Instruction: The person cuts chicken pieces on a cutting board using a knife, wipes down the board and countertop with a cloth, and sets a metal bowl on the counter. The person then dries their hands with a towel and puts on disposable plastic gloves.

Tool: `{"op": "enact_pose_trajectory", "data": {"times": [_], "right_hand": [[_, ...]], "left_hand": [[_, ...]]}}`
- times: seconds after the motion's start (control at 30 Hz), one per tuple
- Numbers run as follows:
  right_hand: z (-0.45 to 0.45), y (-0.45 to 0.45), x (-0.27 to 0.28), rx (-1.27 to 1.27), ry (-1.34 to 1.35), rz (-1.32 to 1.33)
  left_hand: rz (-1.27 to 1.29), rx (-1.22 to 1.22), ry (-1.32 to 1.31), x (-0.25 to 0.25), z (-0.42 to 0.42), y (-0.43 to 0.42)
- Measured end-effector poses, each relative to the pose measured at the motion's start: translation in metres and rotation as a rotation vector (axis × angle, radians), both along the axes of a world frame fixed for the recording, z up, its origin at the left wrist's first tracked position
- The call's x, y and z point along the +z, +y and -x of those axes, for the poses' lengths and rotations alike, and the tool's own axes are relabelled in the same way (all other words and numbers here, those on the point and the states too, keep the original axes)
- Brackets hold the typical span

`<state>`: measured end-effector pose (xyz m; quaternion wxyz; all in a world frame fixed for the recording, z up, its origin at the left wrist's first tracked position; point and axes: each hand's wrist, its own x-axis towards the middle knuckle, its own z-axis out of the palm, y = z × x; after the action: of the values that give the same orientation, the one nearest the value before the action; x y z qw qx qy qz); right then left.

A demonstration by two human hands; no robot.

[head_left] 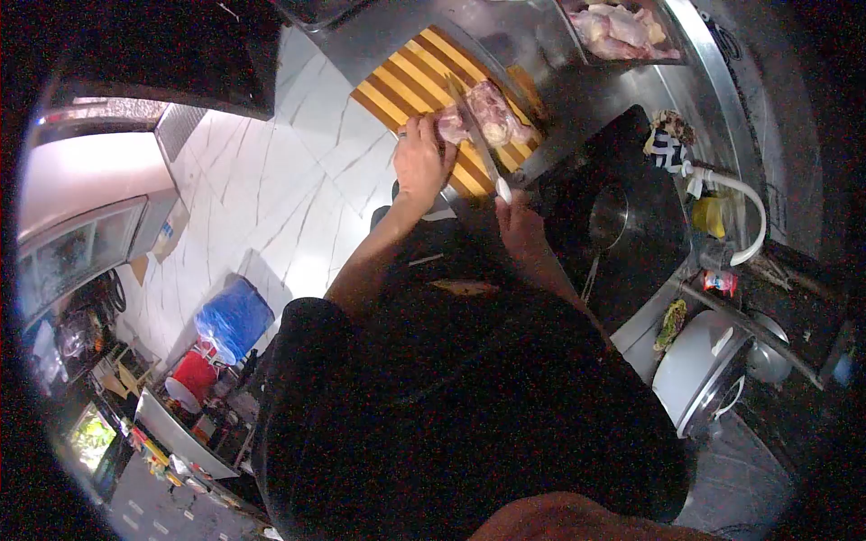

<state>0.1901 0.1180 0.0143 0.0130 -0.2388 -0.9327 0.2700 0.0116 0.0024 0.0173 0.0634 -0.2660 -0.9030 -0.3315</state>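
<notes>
A striped wooden cutting board (397, 87) lies on the metal counter, with a piece of raw chicken (492, 106) on it. My left hand (419, 167) grips the near left end of the meat, fingers bent over it. Held by its white handle in my right hand (520, 224) is a long knife (478, 135). Its blade lies across the chicken, tip pointing to the far side of the board. Whether the edge has cut into the meat cannot be made out.
A container of raw chicken pieces (622, 34) stands at the far right of the counter. Right of the board are a sink (610, 215), a white faucet hose (756, 212) and a yellow sponge (711, 216). A blue-covered bin (236, 316) stands on the floor to the left.
</notes>
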Motion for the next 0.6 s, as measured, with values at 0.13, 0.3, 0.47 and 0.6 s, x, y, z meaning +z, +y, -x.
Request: {"op": "enact_pose_trajectory", "data": {"times": [0.13,0.3,0.47,0.6], "right_hand": [[-0.006,-0.009,0.014,0.071,0.086,-0.103],[0.094,0.004,0.002,-0.063,-0.134,0.099],[0.034,0.003,-0.031,-0.015,0.002,-0.112],[0.014,0.008,-0.035,0.144,0.069,-0.061]], "left_hand": [[0.011,-0.009,-0.083,0.008,0.001,0.002],[0.047,-0.070,-0.036,0.006,0.002,0.000],[-0.001,0.030,-0.101,0.011,0.003,0.002],[-0.055,-0.046,-0.120,0.004,-0.001,-0.001]]}}
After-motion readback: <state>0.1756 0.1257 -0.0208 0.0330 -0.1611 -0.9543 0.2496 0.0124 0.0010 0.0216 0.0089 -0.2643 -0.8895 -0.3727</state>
